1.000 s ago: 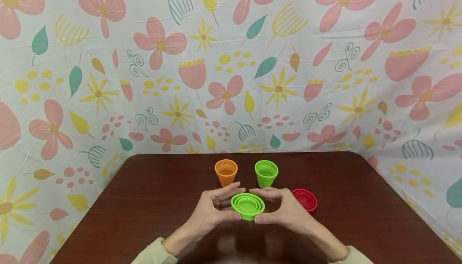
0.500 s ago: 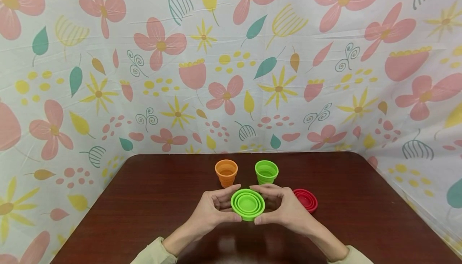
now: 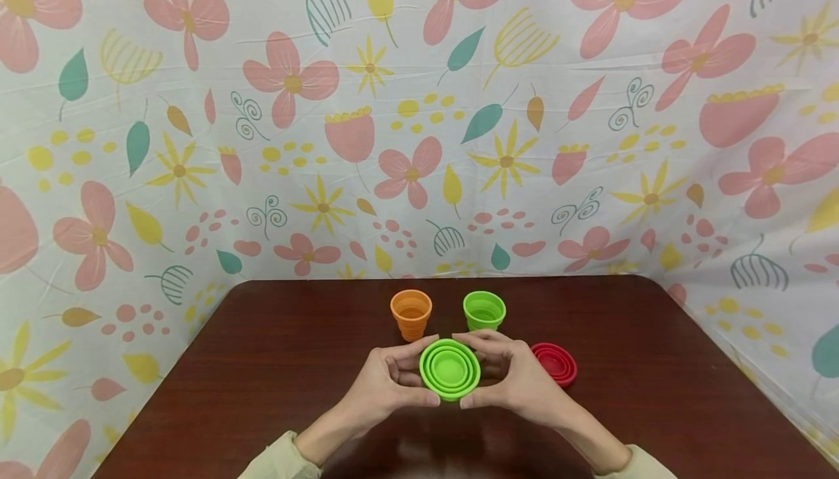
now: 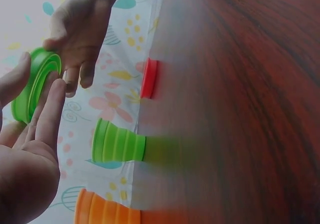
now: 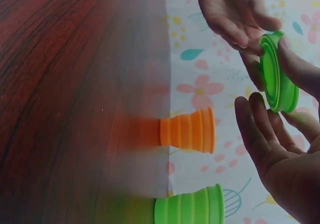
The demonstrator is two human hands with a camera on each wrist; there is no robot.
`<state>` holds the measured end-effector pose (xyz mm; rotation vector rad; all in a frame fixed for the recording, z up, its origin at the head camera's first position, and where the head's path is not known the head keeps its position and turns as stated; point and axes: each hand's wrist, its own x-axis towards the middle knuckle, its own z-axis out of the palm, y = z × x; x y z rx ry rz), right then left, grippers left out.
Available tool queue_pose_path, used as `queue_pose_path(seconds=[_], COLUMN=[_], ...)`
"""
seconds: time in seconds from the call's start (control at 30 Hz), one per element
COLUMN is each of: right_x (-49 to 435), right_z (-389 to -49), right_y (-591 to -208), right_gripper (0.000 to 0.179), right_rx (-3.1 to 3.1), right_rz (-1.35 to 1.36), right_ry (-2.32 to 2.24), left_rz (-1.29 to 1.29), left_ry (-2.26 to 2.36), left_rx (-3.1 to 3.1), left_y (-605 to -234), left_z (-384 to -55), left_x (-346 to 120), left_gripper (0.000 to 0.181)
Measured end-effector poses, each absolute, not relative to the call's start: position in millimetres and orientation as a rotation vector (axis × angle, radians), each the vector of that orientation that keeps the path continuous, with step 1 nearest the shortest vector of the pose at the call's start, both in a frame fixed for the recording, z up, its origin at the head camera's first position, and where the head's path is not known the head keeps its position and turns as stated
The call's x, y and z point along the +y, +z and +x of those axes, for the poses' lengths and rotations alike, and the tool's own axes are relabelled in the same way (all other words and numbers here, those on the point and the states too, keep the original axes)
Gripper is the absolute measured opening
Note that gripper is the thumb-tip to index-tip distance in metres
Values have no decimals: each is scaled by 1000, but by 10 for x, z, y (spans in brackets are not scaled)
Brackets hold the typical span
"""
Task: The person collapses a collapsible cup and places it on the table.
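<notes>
A collapsed green folding cup (image 3: 450,369) is held up above the table between both hands, its nested rings facing the head camera. My left hand (image 3: 387,377) grips its left side, thumb at the lower rim and fingers behind. On the opposite side my right hand (image 3: 518,381) grips it the same way. Both wrist views show the flattened cup (image 4: 36,86) edge-on, raised off the table, pinched between thumbs and fingers. Behind the hands stand an expanded orange folding cup (image 3: 411,311) and an expanded green folding cup (image 3: 484,309), the latter's base partly hidden by the right hand.
A collapsed red folding cup (image 3: 555,364) lies on the dark wooden table (image 3: 295,341), just beyond the right hand. Flower-patterned cloth (image 3: 419,137) hangs around the table's back and sides.
The held green cup has tilted so that its open face turns more toward the head camera. Both hands stay nearly in place, and the other cups have not moved.
</notes>
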<state>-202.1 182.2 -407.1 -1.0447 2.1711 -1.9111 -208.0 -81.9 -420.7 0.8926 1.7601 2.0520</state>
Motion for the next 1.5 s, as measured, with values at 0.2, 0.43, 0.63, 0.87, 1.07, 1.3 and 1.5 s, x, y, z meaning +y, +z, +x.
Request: queue_pose_path(seconds=[0.2,0.43,0.63,0.87,1.07,1.3,1.5], right_x=[1815,1798,1760,1700,1669,1607,1605], right_z=[-2037,-2049,-2049,-2053,-2085,-2134,-2212], right_y=[-4105,-4125,-4148,-4154,-4157,-4157,-4203], right_gripper=[80,82,83,83,83,81,78], right_rx=[2196,2245,2273,2292,2287,2347,2394], right_rz=[-1057,-1050,-1035,-986,-962,-936,-928], right_ry=[-1885,-1853,-1855,-1856,-1836,-1790,-1743], left_rz=[894,873,859,826,793,763,709], left_ry=[2059,2046,2041,2051,2044,2022,1996], left_rx=[1766,1772,1777,1772,1795,1858,1906], left_y=[-4208,-4223,-4232,-4240,-4255,-4265,-4280], left_z=[-2088,-2091,-2093,-2116,-2133,-2160,-2171], left_x=[-818,-833,-842,-854,-887,-943,-982], left_gripper=[80,81,81,81,84,79,75])
